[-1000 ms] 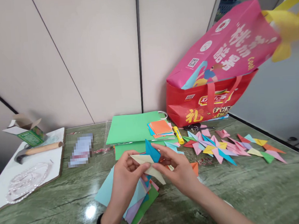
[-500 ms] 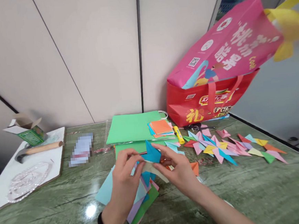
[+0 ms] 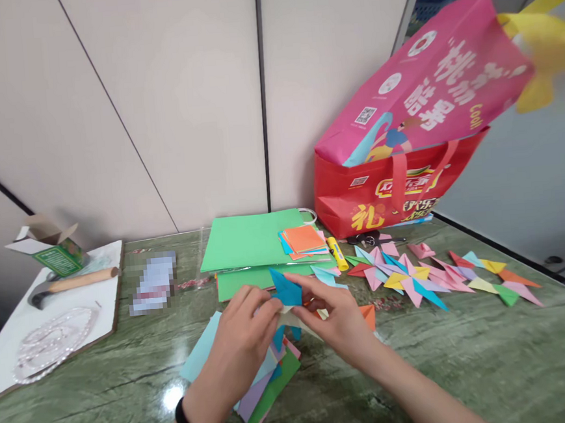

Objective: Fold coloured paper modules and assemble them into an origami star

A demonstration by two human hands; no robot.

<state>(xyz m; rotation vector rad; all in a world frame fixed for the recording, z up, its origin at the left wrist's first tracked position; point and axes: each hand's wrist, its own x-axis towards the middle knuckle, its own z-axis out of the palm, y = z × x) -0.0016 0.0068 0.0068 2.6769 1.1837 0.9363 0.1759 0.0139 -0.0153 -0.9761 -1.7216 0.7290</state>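
A folded blue paper piece [image 3: 289,292] is held up between both hands, with a pointed tip standing upward. My right hand [image 3: 333,306] pinches its right side between thumb and fingers. My left hand [image 3: 246,325], closed with its back toward me, grips the left side, and its fingertips are partly hidden. Cream paper [image 3: 307,321] shows just below the blue piece, between the hands. Under the hands lie loose coloured sheets, among them a light blue sheet [image 3: 203,349] and a green sheet [image 3: 279,388].
Folded paper pieces [image 3: 407,276] spread to the right beside a yellow glue stick [image 3: 337,254]. Green paper [image 3: 245,240] bears small orange squares [image 3: 304,240]. Behind stand a red bag [image 3: 344,193] and a pink bag [image 3: 400,91]. At left, a hammer [image 3: 80,281] and beads [image 3: 55,333] rest on a white board [image 3: 107,310].
My left hand has turned and closed further over the left side of the blue paper. The blue piece has shifted slightly left and down. My right hand keeps its pinch.
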